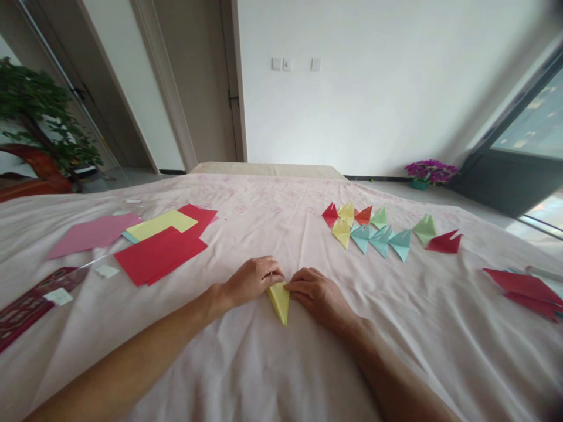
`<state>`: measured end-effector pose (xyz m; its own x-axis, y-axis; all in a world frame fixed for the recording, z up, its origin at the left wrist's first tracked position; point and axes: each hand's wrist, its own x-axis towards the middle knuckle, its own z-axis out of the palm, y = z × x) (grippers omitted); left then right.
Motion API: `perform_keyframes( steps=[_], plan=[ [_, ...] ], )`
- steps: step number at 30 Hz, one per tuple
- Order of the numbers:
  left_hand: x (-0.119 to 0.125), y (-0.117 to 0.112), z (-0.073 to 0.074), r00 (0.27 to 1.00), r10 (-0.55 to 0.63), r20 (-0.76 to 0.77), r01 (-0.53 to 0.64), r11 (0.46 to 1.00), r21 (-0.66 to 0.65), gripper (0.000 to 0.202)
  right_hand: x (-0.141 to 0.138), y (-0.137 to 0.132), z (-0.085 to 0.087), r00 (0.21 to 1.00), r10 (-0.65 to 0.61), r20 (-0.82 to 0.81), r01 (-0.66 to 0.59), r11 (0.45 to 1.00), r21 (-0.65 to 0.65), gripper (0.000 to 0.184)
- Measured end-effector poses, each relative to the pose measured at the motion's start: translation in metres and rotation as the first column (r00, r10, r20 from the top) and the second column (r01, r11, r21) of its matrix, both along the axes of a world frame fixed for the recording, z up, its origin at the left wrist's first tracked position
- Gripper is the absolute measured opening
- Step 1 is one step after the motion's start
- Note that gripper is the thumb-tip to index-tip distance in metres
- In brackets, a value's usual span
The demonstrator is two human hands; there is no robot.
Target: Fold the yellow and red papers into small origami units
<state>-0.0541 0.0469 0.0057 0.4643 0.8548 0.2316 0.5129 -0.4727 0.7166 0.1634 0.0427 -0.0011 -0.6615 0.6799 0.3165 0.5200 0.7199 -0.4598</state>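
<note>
Between my hands lies a folded piece of yellow paper (280, 305), its narrow point toward me on the pale cloth. My left hand (255, 278) has its fingers closed on the paper's upper left edge. At the upper right corner, my right hand (319, 296) pinches the same paper, thumb and fingers pressed together. The far edge of the paper is partly hidden under the fingers. To the right, beyond my right hand, several small folded paper shapes (380, 240) in red, yellow, orange, green and blue lie in rows.
Flat sheets of red paper (160, 252), yellow paper (165, 224) and pink paper (94, 231) lie at left, near a dark red packet (37, 299). More folded red paper (525, 290) rests at far right. The pink-patterned cloth (264, 202) is wrinkled.
</note>
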Motion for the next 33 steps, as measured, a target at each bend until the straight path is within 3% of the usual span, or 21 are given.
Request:
perform_keyframes(
  steps=[4,9,15,23,33],
  plan=[
    [-0.019,-0.019,-0.004,0.99,-0.131,-0.06,0.137,0.985,0.104,0.021,0.0,0.0,-0.001,1.0,0.0,-0.014,-0.001,1.0,-0.01,0.025],
    [-0.025,-0.025,-0.012,0.985,-0.06,-0.161,0.1,0.962,0.252,0.02,-0.001,0.0,-0.001,1.0,0.005,-0.024,-0.005,1.0,-0.021,0.027],
    [-0.023,-0.027,-0.012,0.975,-0.039,-0.22,0.111,0.939,0.324,0.019,-0.001,0.005,-0.005,1.0,0.008,-0.01,-0.009,0.999,-0.053,0.026],
    [-0.02,-0.03,-0.015,0.97,0.025,-0.242,0.065,0.932,0.356,0.023,0.0,0.007,-0.002,1.0,0.014,-0.008,-0.015,0.994,-0.105,0.028],
    [-0.008,-0.031,-0.012,0.949,0.229,-0.216,-0.146,0.929,0.341,0.01,-0.006,0.009,-0.007,0.997,-0.074,-0.028,0.068,0.983,-0.171,0.012]
  ],
)
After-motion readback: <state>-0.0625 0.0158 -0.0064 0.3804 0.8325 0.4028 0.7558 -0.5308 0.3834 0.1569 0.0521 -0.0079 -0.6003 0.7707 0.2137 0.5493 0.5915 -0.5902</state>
